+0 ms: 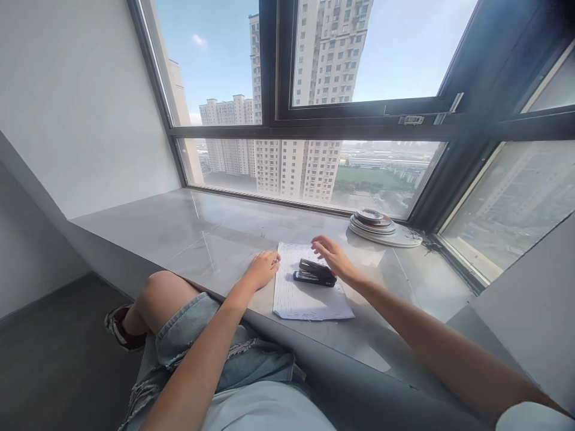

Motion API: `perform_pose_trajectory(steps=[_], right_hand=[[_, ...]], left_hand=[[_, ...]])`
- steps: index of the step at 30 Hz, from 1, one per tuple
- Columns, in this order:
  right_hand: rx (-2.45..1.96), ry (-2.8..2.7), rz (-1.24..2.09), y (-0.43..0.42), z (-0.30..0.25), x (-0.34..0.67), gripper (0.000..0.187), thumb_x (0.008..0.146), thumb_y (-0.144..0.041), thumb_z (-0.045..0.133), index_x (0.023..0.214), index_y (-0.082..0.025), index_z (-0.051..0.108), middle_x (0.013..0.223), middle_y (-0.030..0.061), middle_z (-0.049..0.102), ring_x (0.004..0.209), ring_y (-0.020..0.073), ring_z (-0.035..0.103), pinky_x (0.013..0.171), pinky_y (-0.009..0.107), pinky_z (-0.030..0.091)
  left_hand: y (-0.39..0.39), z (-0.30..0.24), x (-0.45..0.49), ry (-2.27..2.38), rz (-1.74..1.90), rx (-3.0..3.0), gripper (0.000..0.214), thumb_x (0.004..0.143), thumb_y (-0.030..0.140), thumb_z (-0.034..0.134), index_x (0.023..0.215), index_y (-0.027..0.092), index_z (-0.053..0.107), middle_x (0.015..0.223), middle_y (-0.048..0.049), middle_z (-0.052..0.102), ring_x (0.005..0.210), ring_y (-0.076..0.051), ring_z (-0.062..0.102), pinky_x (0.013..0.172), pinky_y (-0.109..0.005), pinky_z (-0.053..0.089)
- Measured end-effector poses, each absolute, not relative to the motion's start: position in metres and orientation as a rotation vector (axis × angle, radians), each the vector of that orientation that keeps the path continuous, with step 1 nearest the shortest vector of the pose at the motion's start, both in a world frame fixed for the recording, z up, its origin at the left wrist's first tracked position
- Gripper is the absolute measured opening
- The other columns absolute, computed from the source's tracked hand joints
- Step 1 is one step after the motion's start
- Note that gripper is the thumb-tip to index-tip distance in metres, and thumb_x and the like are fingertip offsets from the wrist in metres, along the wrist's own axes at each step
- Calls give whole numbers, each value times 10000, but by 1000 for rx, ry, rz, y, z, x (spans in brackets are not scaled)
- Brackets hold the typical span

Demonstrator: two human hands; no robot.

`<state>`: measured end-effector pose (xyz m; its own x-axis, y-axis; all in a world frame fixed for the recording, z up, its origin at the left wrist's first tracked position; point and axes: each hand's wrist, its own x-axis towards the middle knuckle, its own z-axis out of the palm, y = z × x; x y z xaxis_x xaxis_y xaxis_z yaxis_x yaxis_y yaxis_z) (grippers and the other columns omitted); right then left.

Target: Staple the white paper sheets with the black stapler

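Note:
A black stapler lies on a stack of white paper covered with rows of small dark marks. At the stack's upper left edge rests my left hand, its fingers curled in and drawn together. A tiny dark bit shows at those fingertips, too small to name. My right hand is held just above and behind the stapler's right end, with loosely bent fingers apart and nothing visible in them. A small red spot shows at the stapler's right end, beside my right wrist.
The grey, glossy window ledge carries the paper. Near the window at the right, a pile of round, flat discs stands beside some dark thin strands. The dark window frame borders the ledge; my bent knee is by its front edge.

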<state>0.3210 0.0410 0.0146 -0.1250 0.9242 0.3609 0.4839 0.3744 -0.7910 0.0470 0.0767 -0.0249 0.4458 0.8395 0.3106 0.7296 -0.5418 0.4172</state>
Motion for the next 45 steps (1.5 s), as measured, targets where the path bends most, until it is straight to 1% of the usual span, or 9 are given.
perform_pose_trajectory(steps=[6, 10, 13, 18, 23, 30, 38, 42, 45], right_hand=[[-1313, -1972, 392, -13, -19, 321, 451, 937, -449, 614, 1324, -230, 536, 1301, 129, 648, 1192, 287, 621, 1042, 467, 485], [-1284, -1924, 340, -5, -28, 327, 468, 894, -396, 667, 1318, -225, 570, 1229, 111, 692, 1116, 272, 659, 980, 426, 516], [-1319, -1935, 360, -1, -21, 329, 494, 845, -389, 724, 1300, -238, 605, 1200, 86, 723, 1054, 259, 687, 912, 384, 530], [-1392, -1821, 186, -7, -1, 336, 267, 799, -285, 727, 1062, -240, 717, 967, 33, 773, 869, 234, 706, 810, 337, 514], [-1477, -1421, 105, 1, 18, 375, 307, 724, -297, 741, 1014, -199, 722, 932, 56, 757, 862, 242, 675, 776, 337, 499], [-1771, -1704, 324, 10, 29, 433, 312, 605, -281, 774, 896, -194, 701, 863, 45, 713, 830, 238, 644, 678, 298, 448], [-1627, -2087, 464, 7, 31, 430, 344, 744, -326, 729, 1070, -217, 712, 1072, 64, 738, 964, 245, 655, 805, 315, 472], [-1613, -2056, 388, 5, 28, 416, 307, 858, -460, 673, 1028, -209, 719, 992, 66, 747, 900, 231, 657, 781, 319, 461], [-1566, -2094, 397, 2, 28, 404, 299, 866, -466, 664, 997, -204, 724, 928, 56, 745, 840, 217, 647, 737, 309, 438]], left_hand=[[74, -27, 48, 1373, 603, 2605, 424, 1021, 419, 517, 1432, 361, 603, 1508, -85, 532, 1392, -312, 461, 1164, -496, 333], [72, -25, 47, 1331, 450, 2602, 475, 1045, 483, 473, 1496, 357, 558, 1646, -104, 417, 1538, -320, 330, 1251, -562, 182], [72, -22, 47, 1335, 394, 2575, 518, 1049, 494, 461, 1531, 316, 527, 1673, -129, 374, 1573, -311, 285, 1269, -574, 137], [75, -21, 48, 1367, 370, 2570, 508, 1056, 444, 436, 1532, 291, 527, 1677, -117, 370, 1570, -297, 299, 1278, -549, 168], [78, -27, 48, 1363, 474, 2601, 458, 1039, 339, 439, 1462, 253, 589, 1639, -100, 432, 1520, -295, 382, 1267, -499, 253], [82, -29, 46, 1388, 594, 2518, 400, 1019, 257, 452, 1374, 246, 636, 1585, -82, 487, 1446, -271, 478, 1241, -458, 324], [83, -31, 45, 1342, 640, 2495, 360, 1037, 268, 448, 1311, 280, 681, 1542, -59, 522, 1432, -274, 486, 1239, -467, 327], [85, -32, 45, 1311, 660, 2486, 346, 1032, 277, 469, 1307, 302, 677, 1538, -46, 523, 1426, -279, 489, 1236, -491, 323], [86, -32, 44, 1308, 662, 2487, 351, 1034, 287, 469, 1319, 307, 673, 1541, -45, 520, 1425, -287, 487, 1236, -497, 318]])
